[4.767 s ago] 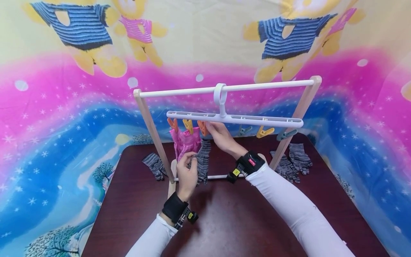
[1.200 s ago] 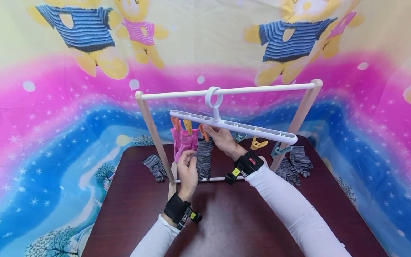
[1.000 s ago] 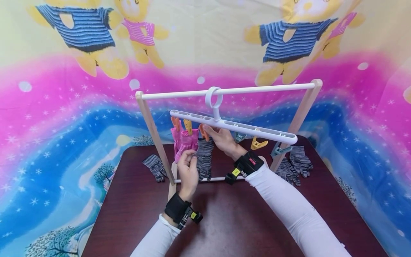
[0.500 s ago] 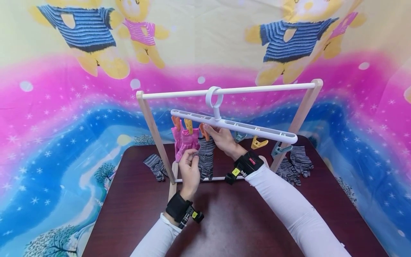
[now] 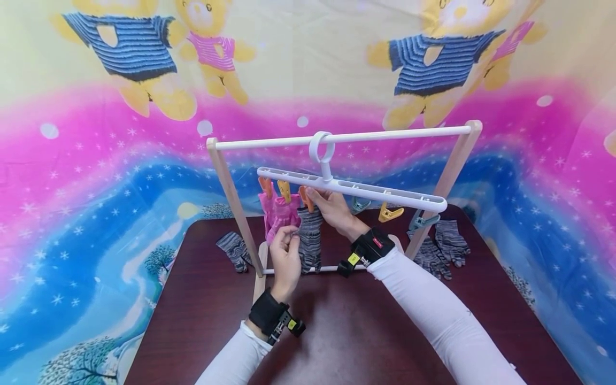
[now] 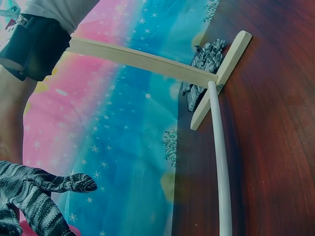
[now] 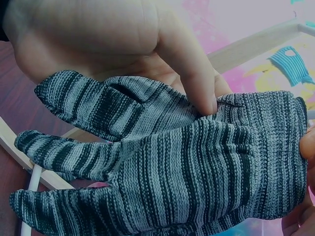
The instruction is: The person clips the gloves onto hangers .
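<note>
Though leveller earlier, hanger now aslant — glove (striped) beneath.

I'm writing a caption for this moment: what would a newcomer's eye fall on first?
Probably the bear-printed backdrop first, its bears in striped shirts high behind the table. Next comes the white hanger, slanting beneath the top rod, with pink items clipped at its left end in the head view. Below it, the left hand pinches a grey striped glove, while the right hand holds an orange clip at that glove's top.
</note>
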Demonstrator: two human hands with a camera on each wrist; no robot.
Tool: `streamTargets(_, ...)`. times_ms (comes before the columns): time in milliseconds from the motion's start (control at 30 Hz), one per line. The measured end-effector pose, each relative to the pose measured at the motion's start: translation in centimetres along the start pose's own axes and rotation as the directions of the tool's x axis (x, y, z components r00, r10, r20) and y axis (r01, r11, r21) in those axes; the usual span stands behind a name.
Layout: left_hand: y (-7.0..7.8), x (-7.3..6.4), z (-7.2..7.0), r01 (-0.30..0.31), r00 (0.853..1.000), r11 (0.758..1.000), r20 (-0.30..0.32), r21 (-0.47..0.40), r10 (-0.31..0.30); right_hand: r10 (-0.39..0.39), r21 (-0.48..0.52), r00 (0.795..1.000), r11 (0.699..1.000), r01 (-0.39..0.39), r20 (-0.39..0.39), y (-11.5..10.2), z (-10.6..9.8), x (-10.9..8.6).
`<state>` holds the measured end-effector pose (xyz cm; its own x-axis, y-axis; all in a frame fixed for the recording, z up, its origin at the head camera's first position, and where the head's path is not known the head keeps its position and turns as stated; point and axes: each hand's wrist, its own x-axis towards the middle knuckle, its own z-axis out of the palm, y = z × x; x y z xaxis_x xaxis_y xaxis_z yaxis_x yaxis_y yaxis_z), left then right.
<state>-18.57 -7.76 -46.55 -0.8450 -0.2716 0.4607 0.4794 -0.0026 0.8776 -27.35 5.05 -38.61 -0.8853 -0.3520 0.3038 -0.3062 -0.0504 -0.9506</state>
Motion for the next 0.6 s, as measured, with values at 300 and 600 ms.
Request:
streamTargets(300, 0.15, -0.11, 0.08, 0.002, 1.000, 1.000, 0.010, -0.012, -0.002, 0.018, 0.012, 1.000, 1.000, -0.018, -0.011, 0.23, -0.05, -0.02)
streamTargets(600, 0.10, -0.27, -0.09, 0.008, 1.000, 1.000, 0.014, 0.000, -0.008, 0.094, -0.027, 0.995, 0.995, -0.094, -0.024, 0.16, 0.03, -0.13)
